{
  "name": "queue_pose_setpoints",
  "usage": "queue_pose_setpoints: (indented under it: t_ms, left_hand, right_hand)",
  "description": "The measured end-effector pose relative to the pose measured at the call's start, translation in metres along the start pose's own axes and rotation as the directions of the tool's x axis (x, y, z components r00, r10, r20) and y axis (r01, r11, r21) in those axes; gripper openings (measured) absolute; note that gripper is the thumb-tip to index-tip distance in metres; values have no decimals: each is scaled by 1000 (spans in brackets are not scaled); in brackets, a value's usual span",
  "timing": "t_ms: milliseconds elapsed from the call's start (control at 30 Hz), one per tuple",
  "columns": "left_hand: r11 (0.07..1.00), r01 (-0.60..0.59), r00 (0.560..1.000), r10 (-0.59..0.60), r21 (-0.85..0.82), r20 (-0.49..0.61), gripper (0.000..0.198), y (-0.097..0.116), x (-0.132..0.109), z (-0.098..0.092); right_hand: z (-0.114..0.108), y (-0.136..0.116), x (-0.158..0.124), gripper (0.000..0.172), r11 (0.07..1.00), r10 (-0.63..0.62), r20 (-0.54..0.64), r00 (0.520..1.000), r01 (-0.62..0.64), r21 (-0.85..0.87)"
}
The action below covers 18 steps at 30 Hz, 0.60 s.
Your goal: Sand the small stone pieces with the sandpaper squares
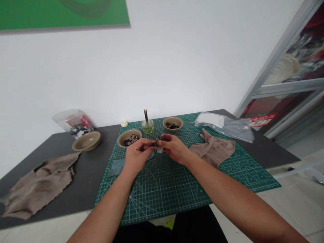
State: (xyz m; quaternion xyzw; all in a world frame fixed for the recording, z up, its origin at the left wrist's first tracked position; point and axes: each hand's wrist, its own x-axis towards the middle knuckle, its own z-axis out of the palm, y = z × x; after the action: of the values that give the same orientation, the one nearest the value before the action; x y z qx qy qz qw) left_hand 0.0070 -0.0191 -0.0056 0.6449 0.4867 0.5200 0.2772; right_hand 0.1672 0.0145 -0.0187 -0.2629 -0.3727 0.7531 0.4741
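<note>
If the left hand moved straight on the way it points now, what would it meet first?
The left hand would probably meet the small grey piece held between both hands, then the right hand; depth is unclear.

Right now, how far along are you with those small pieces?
Done: the near bowl and the far bowl each hold pieces. In hand: the left hand and right hand pinch one small piece over the green mat. Left: hard to gauge; the tipped jar holds more pieces, and the side bowl looks empty.

White lettering on the red label (263, 119) beside the plastic bag (227, 127) is too blurred to read.
</note>
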Motion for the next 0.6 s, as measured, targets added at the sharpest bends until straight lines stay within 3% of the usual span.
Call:
queue_pose_setpoints:
  t_ms: [167,300,367,467,600]
  left_hand:
    - [974,-200,977,206,102,-51,5,2,1,0]
    - [963,-247,968,249,107,-5,11,4,2,0]
    - [971,-227,974,227,74,12,11,5,2,0]
    - [996,-86,996,87,-33,13,9,7,1,0]
    - [992,26,1000,-27,-124,-7,13,5,1,1]
  right_hand:
    - [2,-3,-3,34,994,-21,123,992,34,-105]
    - [1,-5,-4,35,991,-36,75,997,45,-128]
    - [0,-5,-3,38,995,-39,47,998,43,-84]
    - [1,-5,-4,39,998,-46,44,998,47,-38]
    - [0,-5,-3,37,995,-48,26,998,50,-86]
